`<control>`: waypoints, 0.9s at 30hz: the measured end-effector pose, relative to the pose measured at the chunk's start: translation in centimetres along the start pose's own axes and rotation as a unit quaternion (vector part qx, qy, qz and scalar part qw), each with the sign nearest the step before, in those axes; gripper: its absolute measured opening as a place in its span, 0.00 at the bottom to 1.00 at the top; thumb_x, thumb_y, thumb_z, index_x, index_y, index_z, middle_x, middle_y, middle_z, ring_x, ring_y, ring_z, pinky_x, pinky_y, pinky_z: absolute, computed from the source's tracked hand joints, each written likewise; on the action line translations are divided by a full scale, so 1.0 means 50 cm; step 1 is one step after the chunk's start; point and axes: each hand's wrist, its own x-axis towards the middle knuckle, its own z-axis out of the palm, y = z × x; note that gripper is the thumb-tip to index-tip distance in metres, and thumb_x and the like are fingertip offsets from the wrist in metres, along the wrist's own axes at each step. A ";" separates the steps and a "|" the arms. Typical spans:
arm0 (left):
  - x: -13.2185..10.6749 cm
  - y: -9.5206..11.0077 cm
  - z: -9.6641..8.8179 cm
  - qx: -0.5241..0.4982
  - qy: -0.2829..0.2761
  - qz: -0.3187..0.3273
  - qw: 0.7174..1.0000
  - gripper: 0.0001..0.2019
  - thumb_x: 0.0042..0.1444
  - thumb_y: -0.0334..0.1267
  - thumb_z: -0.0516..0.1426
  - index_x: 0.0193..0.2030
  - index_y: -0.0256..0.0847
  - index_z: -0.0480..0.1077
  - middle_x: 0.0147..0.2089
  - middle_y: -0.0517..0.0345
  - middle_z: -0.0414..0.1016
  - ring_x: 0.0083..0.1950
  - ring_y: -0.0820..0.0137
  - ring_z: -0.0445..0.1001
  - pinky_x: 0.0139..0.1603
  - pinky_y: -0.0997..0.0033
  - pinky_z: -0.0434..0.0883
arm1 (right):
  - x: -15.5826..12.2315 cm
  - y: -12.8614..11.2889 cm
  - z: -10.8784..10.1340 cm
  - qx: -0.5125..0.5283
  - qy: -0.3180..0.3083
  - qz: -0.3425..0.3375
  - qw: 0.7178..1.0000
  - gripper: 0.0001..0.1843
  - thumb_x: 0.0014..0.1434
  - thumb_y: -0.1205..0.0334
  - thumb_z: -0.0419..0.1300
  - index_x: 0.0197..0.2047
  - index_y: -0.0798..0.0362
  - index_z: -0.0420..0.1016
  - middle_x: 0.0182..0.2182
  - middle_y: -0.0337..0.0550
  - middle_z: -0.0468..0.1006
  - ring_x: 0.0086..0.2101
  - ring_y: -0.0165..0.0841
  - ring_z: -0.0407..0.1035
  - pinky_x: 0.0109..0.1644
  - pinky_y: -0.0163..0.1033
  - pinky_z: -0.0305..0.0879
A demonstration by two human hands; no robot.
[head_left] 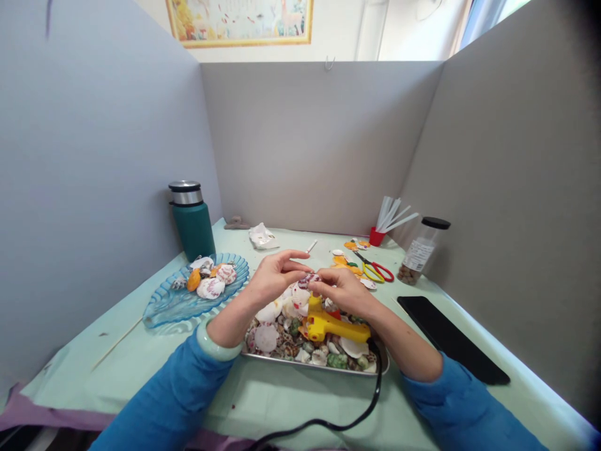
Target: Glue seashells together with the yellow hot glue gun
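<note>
My left hand [277, 275] and my right hand [345, 288] meet over the far side of a metal tray [314, 365]. Between their fingertips is a small purple-and-white scallop shell [308, 280], pinched from both sides. Beneath them the tray is heaped with shells, among them a pale scallop shell [267, 338] and green snail shells [337, 361]. A yellow hot glue gun [338, 327] lies on the heap, close below my right hand. Its black cord [323, 423] runs over the tray's near edge and across the table. My right palm hides part of the heap.
Left stand a blue shell-shaped dish [162, 313] with several shells and a green flask [193, 228]. To the right are scissors [375, 270], orange shells [345, 263], a red cup [377, 237] of glue sticks, a jar [420, 254] and a black phone-like slab [453, 338]. Grey partitions enclose the table.
</note>
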 end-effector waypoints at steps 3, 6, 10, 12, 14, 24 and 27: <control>0.002 -0.004 -0.001 -0.019 -0.009 0.006 1.000 0.20 0.45 0.32 0.62 0.47 0.34 0.67 0.42 0.48 0.77 0.41 0.68 0.75 0.45 0.66 0.70 | 0.002 0.003 -0.001 0.011 0.020 0.003 1.000 0.17 0.58 0.52 0.54 0.26 0.55 0.72 0.20 0.36 0.68 0.23 0.26 0.59 0.27 0.31 0.53; 0.003 -0.005 -0.002 -0.024 -0.003 0.015 1.000 0.19 0.45 0.33 0.62 0.46 0.34 0.68 0.42 0.50 0.76 0.42 0.69 0.75 0.46 0.66 0.69 | 0.003 0.003 -0.001 0.032 0.027 0.012 0.999 0.15 0.58 0.53 0.55 0.28 0.56 0.72 0.21 0.35 0.67 0.23 0.25 0.58 0.27 0.31 0.52; 0.001 -0.002 0.001 -0.028 -0.003 0.010 1.000 0.19 0.46 0.33 0.62 0.46 0.34 0.67 0.37 0.52 0.77 0.38 0.70 0.75 0.45 0.66 0.70 | 0.003 0.003 0.004 0.020 0.019 0.001 1.000 0.15 0.58 0.53 0.55 0.28 0.56 0.72 0.20 0.35 0.65 0.23 0.25 0.57 0.27 0.31 0.52; 0.001 -0.003 0.002 -0.029 0.000 0.013 0.999 0.18 0.46 0.33 0.62 0.45 0.34 0.67 0.36 0.52 0.77 0.38 0.70 0.75 0.44 0.66 0.71 | 0.003 0.000 0.006 0.005 0.038 -0.014 0.999 0.13 0.57 0.54 0.56 0.31 0.55 0.74 0.23 0.37 0.69 0.25 0.26 0.60 0.29 0.32 0.55; 0.002 -0.007 0.002 -0.024 0.006 0.018 1.000 0.19 0.46 0.34 0.62 0.46 0.34 0.67 0.36 0.52 0.77 0.38 0.69 0.76 0.44 0.66 0.71 | 0.001 -0.004 0.006 -0.006 0.084 -0.036 0.996 0.11 0.56 0.55 0.58 0.36 0.54 0.74 0.29 0.39 0.73 0.29 0.28 0.63 0.33 0.33 0.59; 0.006 -0.020 0.005 0.018 0.017 0.040 0.999 0.19 0.46 0.36 0.62 0.45 0.35 0.67 0.37 0.50 0.79 0.38 0.66 0.77 0.43 0.63 0.72 | -0.004 -0.012 0.008 -0.050 0.163 -0.129 0.977 0.06 0.59 0.60 0.55 0.38 0.51 0.71 0.35 0.44 0.74 0.35 0.33 0.67 0.41 0.39 0.63; 0.005 -0.021 0.006 0.031 0.022 0.047 0.998 0.19 0.47 0.36 0.62 0.46 0.35 0.67 0.38 0.48 0.79 0.38 0.66 0.77 0.43 0.63 0.73 | -0.005 -0.011 0.010 -0.066 0.169 -0.135 0.974 0.06 0.60 0.60 0.55 0.38 0.51 0.70 0.35 0.44 0.73 0.35 0.33 0.66 0.41 0.38 0.62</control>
